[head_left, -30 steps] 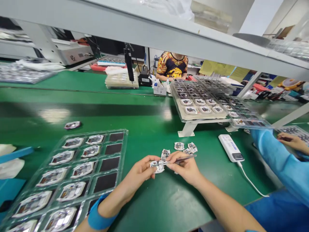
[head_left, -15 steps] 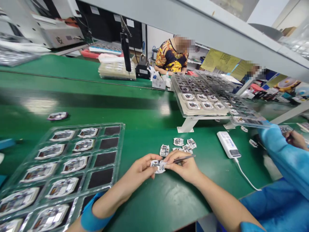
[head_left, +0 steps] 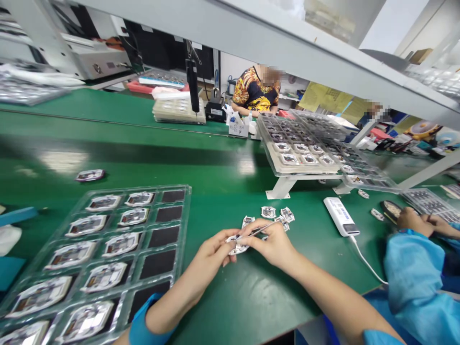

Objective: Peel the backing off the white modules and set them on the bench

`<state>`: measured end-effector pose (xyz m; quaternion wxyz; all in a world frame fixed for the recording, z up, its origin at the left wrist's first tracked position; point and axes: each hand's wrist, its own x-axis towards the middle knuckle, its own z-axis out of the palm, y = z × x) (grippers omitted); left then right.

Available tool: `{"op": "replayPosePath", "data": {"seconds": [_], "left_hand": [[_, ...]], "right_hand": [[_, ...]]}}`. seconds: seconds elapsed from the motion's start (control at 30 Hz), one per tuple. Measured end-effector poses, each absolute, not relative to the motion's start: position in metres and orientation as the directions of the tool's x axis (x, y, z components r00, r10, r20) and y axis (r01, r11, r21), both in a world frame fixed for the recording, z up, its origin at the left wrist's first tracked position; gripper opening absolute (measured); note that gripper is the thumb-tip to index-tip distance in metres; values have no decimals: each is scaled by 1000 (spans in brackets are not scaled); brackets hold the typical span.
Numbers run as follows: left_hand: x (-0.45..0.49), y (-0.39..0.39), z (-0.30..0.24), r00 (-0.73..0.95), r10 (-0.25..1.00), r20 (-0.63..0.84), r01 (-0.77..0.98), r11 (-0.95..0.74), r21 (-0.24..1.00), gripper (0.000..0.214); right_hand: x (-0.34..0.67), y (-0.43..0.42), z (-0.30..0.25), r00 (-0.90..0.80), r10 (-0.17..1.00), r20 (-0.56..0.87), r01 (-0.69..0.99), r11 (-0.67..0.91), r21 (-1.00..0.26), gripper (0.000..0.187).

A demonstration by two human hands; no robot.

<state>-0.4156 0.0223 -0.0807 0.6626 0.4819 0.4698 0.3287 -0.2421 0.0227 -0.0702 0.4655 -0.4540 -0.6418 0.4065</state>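
Observation:
My left hand (head_left: 212,250) is closed on a small white-framed electronic module (head_left: 237,247), gripping its left edge above the green table. My right hand (head_left: 275,247) holds thin metal tweezers (head_left: 265,228) and has its fingers at the module's right side. Fingers partly cover the module, so the exact spot being touched cannot be made out. Just beyond my hands lie several similar loose modules (head_left: 268,212). To the left, a clear plastic tray (head_left: 160,264) carries modules in two of its columns, and dark pockets show in its right column.
A white box-shaped device (head_left: 339,216) with a cable lies to the right. Behind it, a white stand (head_left: 281,187) supports stacked module trays (head_left: 305,168). At the right, a co-worker's hands (head_left: 417,222) and blue sleeves are close. Another person (head_left: 257,91) sits across the table.
My right hand has tilted the tweezers, and its fingers have shifted over the module. The co-worker's arm at the right has drawn back from the raised tray. The view has shifted slightly.

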Motion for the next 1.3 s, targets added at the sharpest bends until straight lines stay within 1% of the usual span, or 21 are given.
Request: {"op": "replayPosePath", "data": {"seconds": [0.07,0.13,0.23,0.3,0.37,0.57,0.63,0.73,0.8,0.83,0.9,0.97,1.03,1.17,1.3], "left_hand": [[-418,23,-80,317,894,-316,5,332,943,39],[-419,24,-80,300,900,-317,-7,335,942,40],[-421,26,-81,282,904,-322,-6,338,941,41],[-422,25,-80,281,902,-327,-6,343,939,40],[-422,24,-80,288,903,-319,-3,334,942,38],[-423,22,-79,301,916,-267,45,266,963,32],[-423,22,-79,307,910,-278,33,281,959,32],[-422,23,-81,307,894,-327,-5,345,939,34],[-421,23,-81,298,880,-370,-50,402,914,36],[-421,23,-81,296,871,-391,-77,430,899,37],[-421,23,-80,307,852,-425,-136,481,866,37],[-421,22,-79,338,833,-438,-186,515,837,35],[-422,21,-78,369,820,-437,-214,533,819,32],[-422,20,-77,402,800,-446,-220,557,801,32],[-421,21,-76,407,793,-453,-239,571,785,43]], "right_hand": [[-244,27,-69,-152,978,144,119,162,-980,16],[-245,29,-70,-129,987,96,2,97,-995,18],[-244,29,-75,-43,996,77,-184,68,-981,20],[-242,26,-80,-15,998,58,-267,52,-962,20],[-241,22,-85,-25,999,44,-285,35,-958,20],[-240,18,-85,-66,997,47,-203,33,-979,19],[-239,19,-85,-80,997,-5,-213,-22,-977,22],[-238,20,-87,-113,986,-125,-258,-150,-954,25],[-238,20,-89,-102,983,-151,-303,-175,-937,26],[-238,20,-90,-84,988,-130,-319,-150,-936,26],[-240,19,-91,-22,999,-32,-313,-37,-949,22],[-243,18,-92,34,996,82,-254,88,-963,17],[-245,17,-93,65,985,159,-195,169,-966,14],[-247,15,-95,60,979,192,-196,200,-960,13],[-246,15,-93,13,968,252,-183,250,-951,12]]}}
